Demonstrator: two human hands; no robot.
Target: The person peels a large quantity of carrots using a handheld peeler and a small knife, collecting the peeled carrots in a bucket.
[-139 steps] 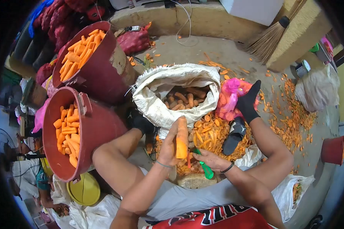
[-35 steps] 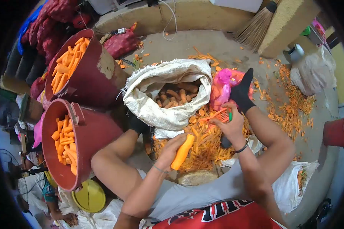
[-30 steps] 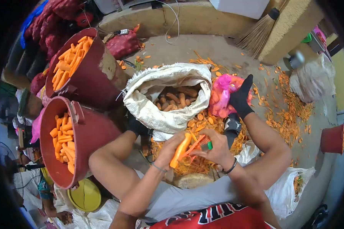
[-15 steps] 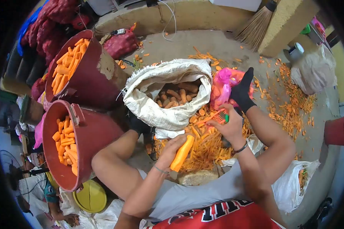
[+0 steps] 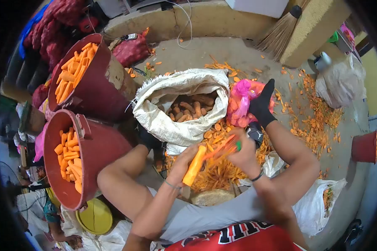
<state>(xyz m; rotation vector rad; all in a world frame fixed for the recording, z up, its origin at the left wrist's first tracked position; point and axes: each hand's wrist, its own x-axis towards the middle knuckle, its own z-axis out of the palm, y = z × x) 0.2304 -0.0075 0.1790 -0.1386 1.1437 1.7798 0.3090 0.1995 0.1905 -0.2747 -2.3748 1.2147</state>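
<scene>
My left hand (image 5: 182,165) is wrapped round a peeled, bright orange carrot (image 5: 194,168), held tilted above my lap. My right hand (image 5: 244,155), smeared by motion, grips a peeler (image 5: 225,148) with red and green parts. The peeler is close to the carrot's right side, with orange strips about it. Beneath both hands lies a heap of carrot peelings (image 5: 217,175) between my legs. Just beyond stands an open white woven sack (image 5: 165,127) with several unpeeled, brownish carrots (image 5: 191,108) inside.
Two dark red tubs, a near one (image 5: 107,144) and a far one (image 5: 100,90), lean at left with peeled carrots. A pink bag (image 5: 238,102) sits by my foot. Scraps (image 5: 308,125) litter the floor at right. Another person's hand (image 5: 74,241) shows at lower left, near a yellow-green lid (image 5: 94,216).
My right hand has come down and left, bringing the peeler close to the carrot. My left hand has shifted slightly left with the carrot, which stands a little steeper.
</scene>
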